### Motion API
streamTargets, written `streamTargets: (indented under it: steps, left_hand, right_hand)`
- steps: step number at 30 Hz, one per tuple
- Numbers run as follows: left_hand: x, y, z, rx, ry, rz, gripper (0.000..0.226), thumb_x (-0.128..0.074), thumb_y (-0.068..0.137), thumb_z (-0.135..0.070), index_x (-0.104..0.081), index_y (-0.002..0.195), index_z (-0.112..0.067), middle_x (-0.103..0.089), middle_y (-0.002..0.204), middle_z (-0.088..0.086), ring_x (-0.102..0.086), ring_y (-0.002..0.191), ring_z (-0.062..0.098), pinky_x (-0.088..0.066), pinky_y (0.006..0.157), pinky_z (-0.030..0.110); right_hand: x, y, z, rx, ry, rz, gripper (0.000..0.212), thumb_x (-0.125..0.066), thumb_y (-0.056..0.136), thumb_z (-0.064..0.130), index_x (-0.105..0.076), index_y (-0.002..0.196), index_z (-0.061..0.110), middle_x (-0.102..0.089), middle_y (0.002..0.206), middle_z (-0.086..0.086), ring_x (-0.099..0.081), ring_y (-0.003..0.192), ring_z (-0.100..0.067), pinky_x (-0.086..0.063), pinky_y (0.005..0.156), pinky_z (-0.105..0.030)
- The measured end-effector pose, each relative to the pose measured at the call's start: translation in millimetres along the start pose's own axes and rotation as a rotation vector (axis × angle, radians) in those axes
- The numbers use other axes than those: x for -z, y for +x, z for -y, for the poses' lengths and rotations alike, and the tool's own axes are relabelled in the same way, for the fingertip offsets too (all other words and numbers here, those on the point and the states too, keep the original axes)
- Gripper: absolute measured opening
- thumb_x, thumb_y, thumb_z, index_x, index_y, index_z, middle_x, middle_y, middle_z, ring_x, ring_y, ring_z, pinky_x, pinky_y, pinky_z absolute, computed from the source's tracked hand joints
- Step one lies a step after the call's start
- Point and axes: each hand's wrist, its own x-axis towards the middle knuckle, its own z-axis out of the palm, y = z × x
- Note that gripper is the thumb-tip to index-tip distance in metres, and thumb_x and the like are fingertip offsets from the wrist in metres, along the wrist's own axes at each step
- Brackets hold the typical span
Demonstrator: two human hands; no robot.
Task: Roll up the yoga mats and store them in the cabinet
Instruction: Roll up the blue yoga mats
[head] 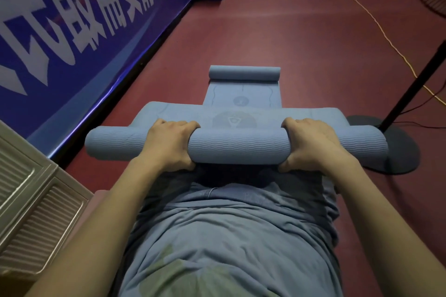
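Red floor (277,38); blue ribbed yoga mat (237,146) half rolled, both hands' fingers (179,125) curled round roll.

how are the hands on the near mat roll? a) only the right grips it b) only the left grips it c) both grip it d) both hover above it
c: the left hand and right hand each curl round the near mat roll.

Banner (79,31), blue: large white Chinese chars, cropped/blurred; only 最, 需 legible. Mat (241,101): round emblems, no legible txt.
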Motion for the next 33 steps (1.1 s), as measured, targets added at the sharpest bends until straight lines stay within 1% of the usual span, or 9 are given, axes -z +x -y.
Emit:
streamTargets:
  steps: [5, 8, 10, 15, 20, 26, 29, 31, 33]
  left_hand:
    - [20, -26, -5, -0.039, -0.005, 0.101, 0.080, -0.070, 0.047, -0.062, -0.053, 0.123, -0.039, -0.070, 0.102, -0.013, -0.065, 0.091, 0.018, -0.043, 0.086, 0.037]
    - [30, -46, -12, -0.055, 0.007, 0.156, 0.078, -0.070, 0.044, -0.062, -0.054, 0.117, -0.039, -0.070, 0.098, -0.013, -0.065, 0.089, 0.018, -0.036, 0.076, 0.034]
    - [34, -56, -17, -0.061, 0.040, 0.193, 0.079, -0.068, 0.043, -0.062, -0.053, 0.118, -0.040, -0.071, 0.099, -0.013, -0.066, 0.091, 0.018, -0.034, 0.074, 0.033]
    - [35, -82, -29, -0.058, 0.066, 0.239, 0.068, -0.065, 0.048, -0.060, -0.051, 0.109, -0.036, -0.068, 0.097, -0.012, -0.066, 0.091, 0.016, -0.040, 0.081, 0.034]
    - [43, -91, -33, -0.060, 0.041, 0.275, 0.065, -0.064, 0.048, -0.062, -0.053, 0.106, -0.037, -0.067, 0.093, -0.014, -0.066, 0.090, 0.014, -0.041, 0.082, 0.033]
    - [61, -97, -38, -0.071, 0.123, 0.312, 0.058, -0.067, 0.048, -0.056, -0.056, 0.101, -0.035, -0.066, 0.082, -0.010, -0.061, 0.080, 0.016, -0.041, 0.073, 0.030]
    - [61, -95, -42, -0.068, 0.152, 0.309, 0.057, -0.069, 0.049, -0.055, -0.057, 0.101, -0.034, -0.067, 0.083, -0.009, -0.061, 0.081, 0.016, -0.035, 0.068, 0.030]
    - [58, -87, -38, -0.048, 0.097, 0.343, 0.065, -0.071, 0.043, -0.058, -0.059, 0.103, -0.038, -0.065, 0.080, -0.011, -0.061, 0.080, 0.014, -0.038, 0.063, 0.030]
    - [54, -78, -33, -0.026, 0.015, 0.364, 0.069, -0.075, 0.038, -0.060, -0.061, 0.103, -0.040, -0.061, 0.076, -0.013, -0.060, 0.078, 0.011, -0.041, 0.059, 0.029]
  right_hand:
    - [14, -29, 2, 0.010, 0.056, 0.103, 0.082, -0.075, 0.041, 0.067, -0.050, 0.110, 0.029, -0.063, 0.090, 0.007, -0.060, 0.083, -0.024, -0.049, 0.067, -0.036]
    - [19, -51, 7, 0.004, 0.057, 0.156, 0.081, -0.071, 0.040, 0.070, -0.049, 0.108, 0.032, -0.063, 0.088, 0.010, -0.060, 0.082, -0.021, -0.048, 0.066, -0.034]
    - [18, -66, 12, -0.009, 0.070, 0.174, 0.079, -0.069, 0.039, 0.071, -0.049, 0.106, 0.035, -0.062, 0.086, 0.011, -0.060, 0.082, -0.020, -0.049, 0.066, -0.034]
    - [18, -97, 18, -0.011, 0.058, 0.196, 0.074, -0.070, 0.046, 0.069, -0.048, 0.110, 0.038, -0.055, 0.084, 0.014, -0.059, 0.084, -0.014, -0.047, 0.066, -0.032]
    - [24, -110, 19, -0.009, 0.093, 0.235, 0.073, -0.068, 0.050, 0.071, -0.046, 0.112, 0.041, -0.056, 0.088, 0.015, -0.058, 0.086, -0.010, -0.048, 0.070, -0.029]
    - [12, -138, 26, 0.027, 0.071, 0.126, 0.069, -0.060, 0.061, 0.066, -0.046, 0.121, 0.034, -0.058, 0.111, 0.015, -0.053, 0.107, -0.015, -0.043, 0.088, -0.028]
    - [-3, -140, 21, 0.019, 0.116, 0.029, 0.079, -0.063, 0.052, 0.063, -0.056, 0.121, 0.027, -0.064, 0.106, 0.009, -0.059, 0.099, -0.020, -0.046, 0.086, -0.033]
    - [-13, -132, 20, 0.026, 0.127, -0.082, 0.083, -0.064, 0.049, 0.064, -0.060, 0.121, 0.023, -0.066, 0.104, 0.007, -0.062, 0.096, -0.024, -0.046, 0.085, -0.038]
    - [-16, -124, 21, 0.053, 0.161, -0.172, 0.085, -0.066, 0.048, 0.063, -0.057, 0.122, 0.024, -0.063, 0.108, 0.007, -0.060, 0.100, -0.024, -0.044, 0.084, -0.040]
